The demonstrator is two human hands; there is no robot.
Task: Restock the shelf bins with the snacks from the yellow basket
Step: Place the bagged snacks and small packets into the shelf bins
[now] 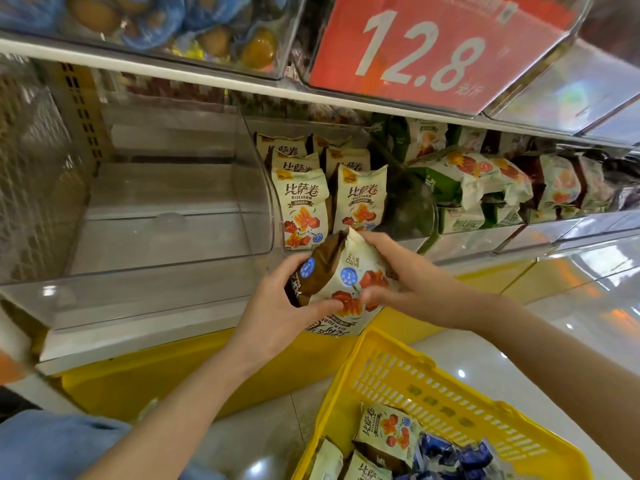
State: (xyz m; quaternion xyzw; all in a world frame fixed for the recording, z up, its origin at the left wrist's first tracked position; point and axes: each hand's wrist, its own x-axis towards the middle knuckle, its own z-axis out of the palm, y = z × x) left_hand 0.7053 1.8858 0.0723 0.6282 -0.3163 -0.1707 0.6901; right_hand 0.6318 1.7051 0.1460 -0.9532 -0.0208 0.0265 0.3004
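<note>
Both hands hold cream-and-brown snack packs (341,284) just in front of the shelf. My left hand (277,306) grips them from the left, thumb across the front. My right hand (398,282) pinches them from the right. Right behind stands a clear bin (277,202) with several of the same packs (301,206) upright in rows. The yellow basket (398,372) sits at the lower right and holds more of these packs (388,431) plus dark blue wrapped snacks (450,455).
An empty clear bin (156,220) sits to the left of the stocked one. Bins with green-and-white packs (467,181) run to the right. A red 12.8 price sign (433,46) hangs above. A yellow shelf base (173,372) lies below.
</note>
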